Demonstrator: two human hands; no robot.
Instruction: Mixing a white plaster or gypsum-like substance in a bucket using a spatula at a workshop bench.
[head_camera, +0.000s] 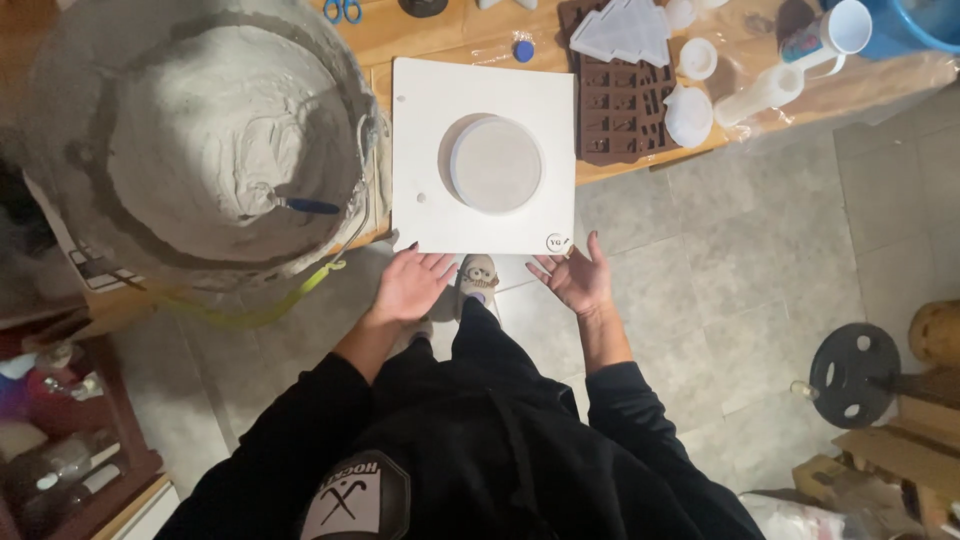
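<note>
The near edge of the white square board (430, 215) is overhung past the desk (640, 165), and both hands are held just below it, palms up and fingers spread, nothing grasped. The left hand (408, 284) is seen under the board's near left part, the right hand (575, 278) under its near right corner; whether the fingertips touch the underside cannot be told, since that face is hidden. A round, pale grey disc mould (495, 164), flat and smooth, is seated on the board beyond the grips, about midway between them; being round, no long axis is shown. Left of the left grip, a large bucket (200, 140) of rough grey paste is seen, with a blue-handled tool (305, 206) sunk in it, its blade buried. Beyond the right grip a brown moulded tray (625, 110) is lying, partly covered by a translucent tree-shaped mould (625, 32).
</note>
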